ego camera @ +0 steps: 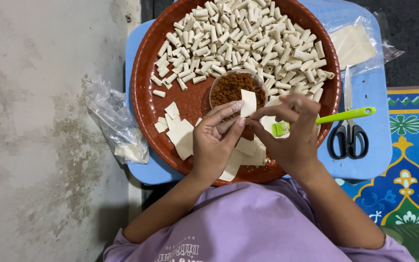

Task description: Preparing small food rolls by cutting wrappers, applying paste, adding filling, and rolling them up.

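Both my hands meet over the near half of a round brown tray (144,92). My left hand (215,140) and my right hand (294,131) pinch a small pale square pastry wrapper (248,103) between their fingertips, just in front of a small clear bowl of brown shredded filling (231,87). A green-handled brush (338,116) is tucked in my right hand, its handle pointing right. Several rolled pale pastry sticks (248,39) are piled on the tray's far half. Loose flat wrapper squares (178,128) lie on the tray's near left and under my hands.
The tray rests on a light blue stool top (372,92). Black-handled scissors (347,131) lie on it to the right. A clear bag with wrapper sheets (355,43) is at the far right, another crumpled bag (117,126) at the left on the concrete floor. A patterned mat (408,160) lies right.
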